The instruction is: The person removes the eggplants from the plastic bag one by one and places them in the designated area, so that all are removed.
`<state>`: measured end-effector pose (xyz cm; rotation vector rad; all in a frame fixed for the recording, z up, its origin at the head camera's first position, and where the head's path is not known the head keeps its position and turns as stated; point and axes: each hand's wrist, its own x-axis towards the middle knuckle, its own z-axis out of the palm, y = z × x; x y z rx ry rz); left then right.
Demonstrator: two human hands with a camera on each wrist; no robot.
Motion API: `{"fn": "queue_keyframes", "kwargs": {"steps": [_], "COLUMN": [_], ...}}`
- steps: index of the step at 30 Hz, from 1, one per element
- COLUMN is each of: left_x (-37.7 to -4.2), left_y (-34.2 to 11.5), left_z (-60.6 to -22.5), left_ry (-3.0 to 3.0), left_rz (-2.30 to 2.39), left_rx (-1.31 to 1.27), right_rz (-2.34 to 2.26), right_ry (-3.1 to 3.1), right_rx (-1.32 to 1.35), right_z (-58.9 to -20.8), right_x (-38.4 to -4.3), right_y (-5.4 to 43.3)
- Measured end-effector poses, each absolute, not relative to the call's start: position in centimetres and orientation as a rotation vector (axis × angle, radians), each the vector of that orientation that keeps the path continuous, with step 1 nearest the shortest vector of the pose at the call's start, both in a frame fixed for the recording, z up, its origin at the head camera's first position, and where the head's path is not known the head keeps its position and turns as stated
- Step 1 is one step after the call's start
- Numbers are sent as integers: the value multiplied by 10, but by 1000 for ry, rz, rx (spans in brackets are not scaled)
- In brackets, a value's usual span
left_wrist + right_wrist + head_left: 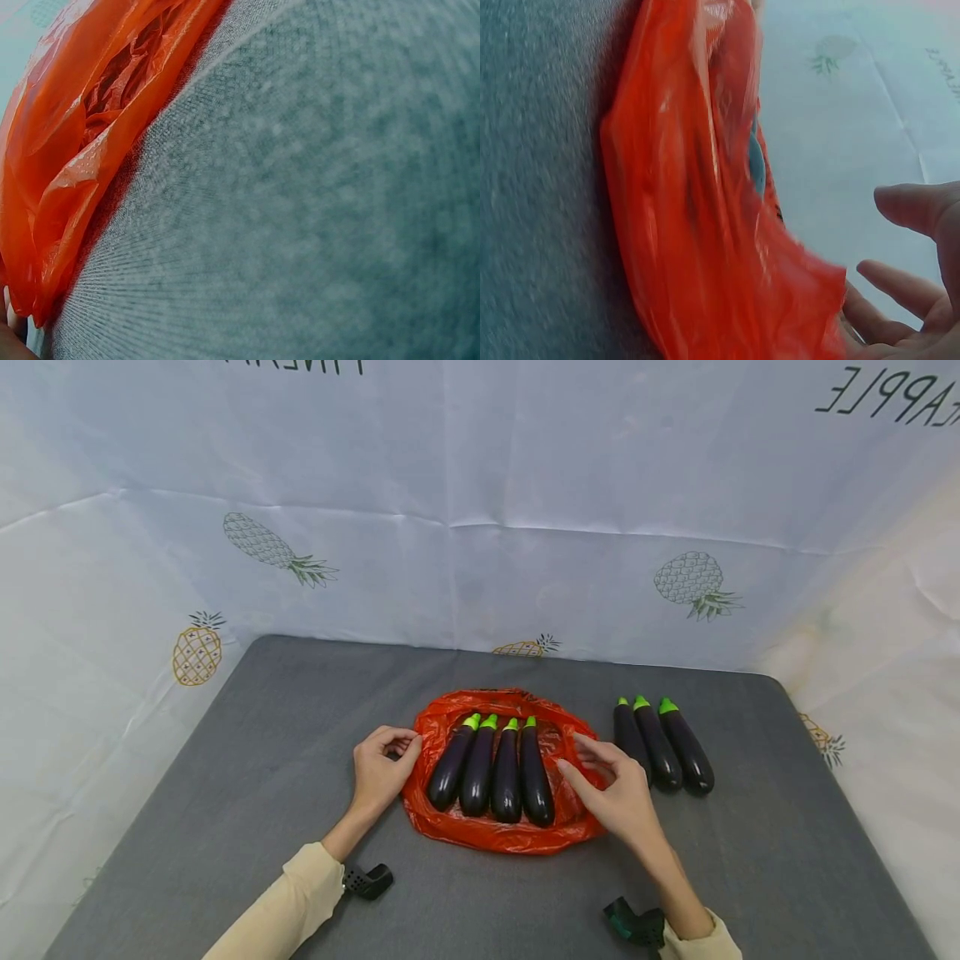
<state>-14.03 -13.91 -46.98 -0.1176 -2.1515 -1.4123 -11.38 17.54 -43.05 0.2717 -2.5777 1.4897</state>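
Observation:
A red plastic bag [495, 839] lies spread open on the grey table, its rim rolled into a ring. Inside it several dark purple eggplants [477, 772] lie side by side, green stem ends pointing away from me. My left hand [381, 768] pinches the bag's left rim between thumb and fingers. Over the right rim is my right hand [615, 785], thumb and fingers spread apart. In the right wrist view, the fingers [892, 289] reach behind the raised edge of the bag [697, 225], while the thumb stands away from it.
Three more eggplants [663, 747] lie on the table [300, 718] just right of the bag, beyond my right hand. A pale cloth [480, 577] printed with pineapples hangs behind the table and along both sides.

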Motion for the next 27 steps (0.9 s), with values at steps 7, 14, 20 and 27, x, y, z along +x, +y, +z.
{"fn": "queue_keyframes", "kwargs": {"steps": [7, 14, 20, 27], "left_x": [-139, -138, -138, -139], "left_y": [-140, -140, -140, -140], "left_z": [-469, -468, -468, -468], "left_ry": [-2152, -2154, -2144, -2146], "left_rz": [-1414, -1420, -1421, -1415], "left_rx": [-118, -94, -98, -93], "right_rz": [1499, 1475, 1448, 1455], "right_ry": [-2613, -2632, -2654, -2666], "right_rx": [327, 315, 309, 295], "right_z": [-432, -440, -448, -453], "right_x": [-112, -112, -112, -112], "right_y": [163, 154, 148, 142]}}
